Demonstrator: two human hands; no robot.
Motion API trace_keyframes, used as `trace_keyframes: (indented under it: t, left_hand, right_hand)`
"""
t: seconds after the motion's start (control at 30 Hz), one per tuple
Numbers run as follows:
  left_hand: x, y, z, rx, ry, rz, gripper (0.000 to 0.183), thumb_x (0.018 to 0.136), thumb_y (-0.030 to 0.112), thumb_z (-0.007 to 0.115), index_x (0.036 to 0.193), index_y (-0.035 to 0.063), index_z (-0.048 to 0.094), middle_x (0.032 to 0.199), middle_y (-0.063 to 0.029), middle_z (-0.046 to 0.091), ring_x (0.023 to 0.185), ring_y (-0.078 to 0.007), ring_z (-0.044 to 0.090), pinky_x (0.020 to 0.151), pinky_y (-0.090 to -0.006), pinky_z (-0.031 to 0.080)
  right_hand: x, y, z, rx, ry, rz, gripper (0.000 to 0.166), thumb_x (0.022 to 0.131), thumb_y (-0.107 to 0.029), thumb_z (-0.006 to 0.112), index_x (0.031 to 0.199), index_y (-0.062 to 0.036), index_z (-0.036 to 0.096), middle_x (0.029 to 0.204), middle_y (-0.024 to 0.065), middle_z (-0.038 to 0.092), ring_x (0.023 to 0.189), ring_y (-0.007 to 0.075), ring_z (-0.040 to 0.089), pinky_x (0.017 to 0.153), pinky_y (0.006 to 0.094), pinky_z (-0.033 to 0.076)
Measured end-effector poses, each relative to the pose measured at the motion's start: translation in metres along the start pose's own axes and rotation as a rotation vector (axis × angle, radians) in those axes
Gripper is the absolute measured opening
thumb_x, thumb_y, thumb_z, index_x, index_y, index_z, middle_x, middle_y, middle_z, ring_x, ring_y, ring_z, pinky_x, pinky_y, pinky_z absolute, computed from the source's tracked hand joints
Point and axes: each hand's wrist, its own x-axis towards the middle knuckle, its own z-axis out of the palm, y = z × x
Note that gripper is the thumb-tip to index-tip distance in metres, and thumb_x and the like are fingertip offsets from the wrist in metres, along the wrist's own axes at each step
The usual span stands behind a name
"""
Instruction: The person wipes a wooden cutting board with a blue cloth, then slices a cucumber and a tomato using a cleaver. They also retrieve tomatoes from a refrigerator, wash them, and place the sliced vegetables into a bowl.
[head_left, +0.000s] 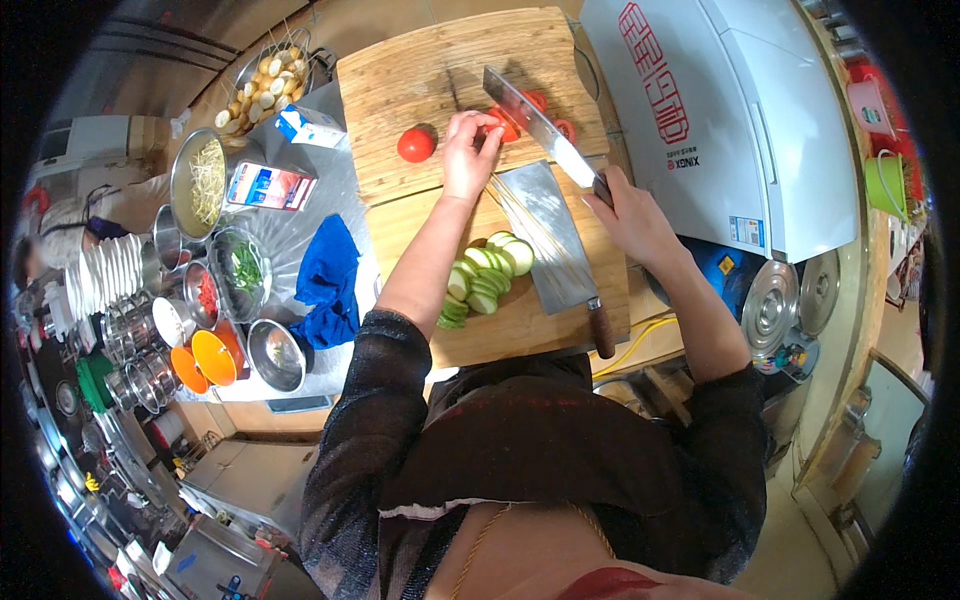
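Observation:
My right hand (626, 214) grips the dark handle of a cleaver (536, 124), its blade slanting up and left over the far wooden chopping board (397, 67). Under my left hand (471, 150), the fingertips hold a piece of cut tomato (504, 126) close beside the blade. Tomato slices (564, 131) lie beyond the blade, partly hidden by it. Left of my left hand sits a whole tomato (415, 145). On the nearer board, sliced green squash (491, 274) is heaped beside a second cleaver (547, 240) lying flat, with thin wooden skewers (532, 225) across it.
A white chest freezer (705, 97) stands to the right. On the steel table at left are bean sprouts in a bowl (199, 184), two cartons (271, 186) (309, 126), a blue cloth (326, 285), orange bowls (217, 356) and a steel bowl (276, 354). Skewered potato pieces (274, 82) fill a basket behind.

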Motion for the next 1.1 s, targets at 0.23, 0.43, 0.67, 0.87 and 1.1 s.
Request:
trace_keyframes:
  t: [0.23,0.43,0.67,0.87,1.1]
  left_hand:
    - [0.001,0.0,0.0,0.058,-0.011,0.031,0.016,0.071,0.005,0.069,0.083,0.0055,0.06,0.092,-0.0099,0.054,0.082,-0.0228,0.055,0.07,-0.0296,0.047]
    - [0.001,-0.003,0.001,0.053,-0.014,-0.009,0.016,0.07,0.005,0.069,0.082,0.0062,0.06,0.092,-0.01,0.054,0.083,-0.0238,0.054,0.072,-0.0308,0.046]
    - [0.003,-0.001,-0.001,0.073,-0.016,0.008,0.015,0.069,0.005,0.07,0.081,0.0068,0.06,0.091,-0.0101,0.055,0.083,-0.024,0.054,0.072,-0.0315,0.046]
    - [0.003,-0.004,0.0,0.089,-0.024,0.051,0.014,0.069,0.005,0.07,0.08,0.0064,0.061,0.089,-0.0092,0.055,0.079,-0.0224,0.055,0.069,-0.0295,0.046]
    - [0.0,-0.012,0.003,-0.156,0.045,-0.083,0.014,0.072,0.004,0.069,0.082,0.0049,0.06,0.09,-0.007,0.054,0.07,-0.015,0.056,0.065,-0.0256,0.048]
  right_hand:
    - [-0.011,-0.001,-0.009,-0.043,-0.079,0.04,0.031,0.087,-0.03,0.049,0.096,-0.0016,0.038,0.079,0.0256,0.058,0.077,0.0429,0.056,0.065,0.0493,0.042]
    - [-0.015,-0.004,-0.013,-0.021,-0.071,0.018,0.031,0.087,-0.029,0.049,0.096,-0.0013,0.038,0.079,0.0249,0.058,0.077,0.043,0.056,0.065,0.0483,0.042]
    - [-0.009,-0.006,-0.013,-0.06,-0.114,0.046,0.031,0.087,-0.029,0.049,0.096,-0.0015,0.039,0.08,0.0255,0.057,0.077,0.0435,0.055,0.065,0.0484,0.042]
    - [0.025,-0.015,0.011,0.065,-0.006,-0.096,0.029,0.087,-0.027,0.05,0.095,-0.0002,0.041,0.081,0.0262,0.057,0.077,0.0438,0.055,0.066,0.0487,0.043]
    - [0.013,-0.008,0.009,-0.065,-0.117,0.011,0.028,0.086,-0.025,0.05,0.093,0.0006,0.041,0.081,0.0261,0.058,0.078,0.0431,0.056,0.067,0.0488,0.043]
